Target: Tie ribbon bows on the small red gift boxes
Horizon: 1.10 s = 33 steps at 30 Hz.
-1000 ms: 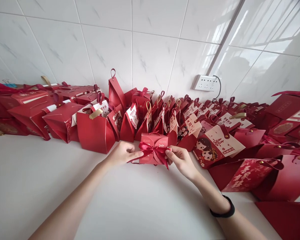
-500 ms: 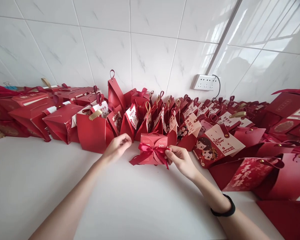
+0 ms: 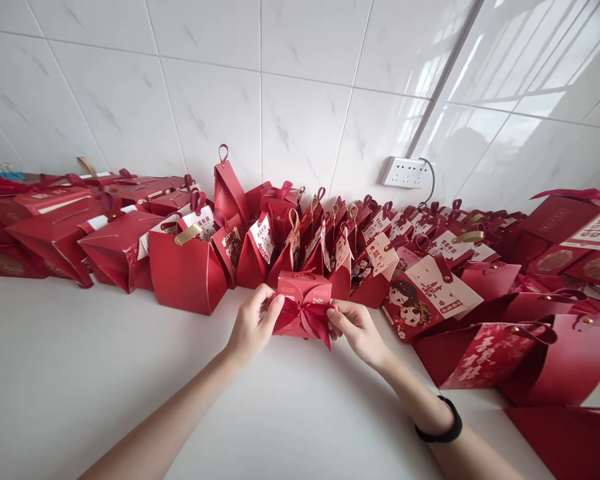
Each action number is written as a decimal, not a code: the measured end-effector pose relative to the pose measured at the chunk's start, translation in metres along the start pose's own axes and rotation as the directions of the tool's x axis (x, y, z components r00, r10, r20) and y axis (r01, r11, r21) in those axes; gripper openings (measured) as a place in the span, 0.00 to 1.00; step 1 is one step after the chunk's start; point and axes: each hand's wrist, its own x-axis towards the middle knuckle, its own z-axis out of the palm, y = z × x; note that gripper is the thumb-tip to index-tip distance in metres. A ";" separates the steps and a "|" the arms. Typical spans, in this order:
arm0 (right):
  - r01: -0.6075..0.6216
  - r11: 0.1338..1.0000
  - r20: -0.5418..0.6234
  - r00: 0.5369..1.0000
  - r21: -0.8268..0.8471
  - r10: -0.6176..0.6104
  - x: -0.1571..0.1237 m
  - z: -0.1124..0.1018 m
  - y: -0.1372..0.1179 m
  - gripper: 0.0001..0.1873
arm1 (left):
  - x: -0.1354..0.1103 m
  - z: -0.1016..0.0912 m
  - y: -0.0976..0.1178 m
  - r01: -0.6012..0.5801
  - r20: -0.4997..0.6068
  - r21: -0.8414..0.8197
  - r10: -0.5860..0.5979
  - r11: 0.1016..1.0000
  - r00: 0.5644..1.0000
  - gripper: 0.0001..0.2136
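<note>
A small red gift box (image 3: 305,283) stands on the white table in front of me. Across its front runs a dark red satin ribbon (image 3: 307,317) tied in a bow. My left hand (image 3: 253,323) pinches the left side of the bow between thumb and fingers. On the other side, my right hand (image 3: 357,330) pinches the bow's right loop. One ribbon tail hangs below the right fingers. The box's underside and back are hidden.
Rows of red gift boxes with ribbon handles (image 3: 187,270) line the back of the white table (image 3: 260,413) against a tiled wall. More boxes (image 3: 495,350) crowd the right side. A power strip (image 3: 407,172) with a cable hangs on the wall.
My left hand has moved right from beside the box and taken hold of the bow's left side. My right hand keeps its pinch on the right loop.
</note>
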 end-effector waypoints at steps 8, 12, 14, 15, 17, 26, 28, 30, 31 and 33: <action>-0.064 0.994 0.051 0.997 0.090 0.059 0.000 -0.006 -0.001 0.24 | -0.005 0.006 -0.006 -0.048 -0.066 0.056 0.051 0.997 0.996 0.12; -0.086 0.986 0.102 0.992 0.146 0.071 0.000 -0.008 0.001 0.20 | -0.004 0.005 -0.006 -0.057 -0.098 0.037 0.061 0.998 0.993 0.12; -0.085 0.980 0.095 0.993 0.181 0.068 0.001 -0.008 0.004 0.18 | -0.004 0.006 -0.005 -0.050 -0.096 0.023 0.052 0.998 0.994 0.12; -0.085 0.978 0.090 0.994 0.192 0.069 0.001 -0.008 0.006 0.18 | -0.004 0.006 -0.004 -0.045 -0.093 0.017 0.046 0.999 0.995 0.12; -0.087 0.977 0.084 0.994 0.196 0.072 0.002 -0.009 0.009 0.17 | -0.004 0.008 -0.004 -0.036 -0.085 0.006 0.037 0.999 0.996 0.12; 0.189 0.920 -0.047 0.975 -0.344 -0.217 -0.003 -0.010 0.006 0.13 | -0.008 0.008 -0.005 -0.065 -0.035 -0.031 0.064 0.997 0.997 0.14; 0.333 0.751 -0.099 0.880 -0.570 -0.465 -0.003 -0.011 0.005 0.13 | -0.008 0.007 -0.005 -0.065 -0.030 -0.039 0.064 0.997 0.998 0.14; 0.407 0.655 -0.039 0.831 -0.637 -0.555 -0.003 -0.012 0.005 0.30 | -0.007 0.007 -0.006 -0.062 -0.024 -0.045 0.061 0.997 0.998 0.14; 0.430 0.636 0.026 0.840 -0.642 -0.541 -0.003 -0.012 0.005 0.39 | -0.007 0.006 -0.007 -0.061 -0.023 -0.046 0.060 0.997 0.998 0.14; 0.443 0.619 0.153 0.872 -0.649 -0.465 -0.001 -0.013 0.007 0.49 | -0.007 0.006 -0.008 -0.066 -0.035 -0.041 0.065 0.997 0.997 0.14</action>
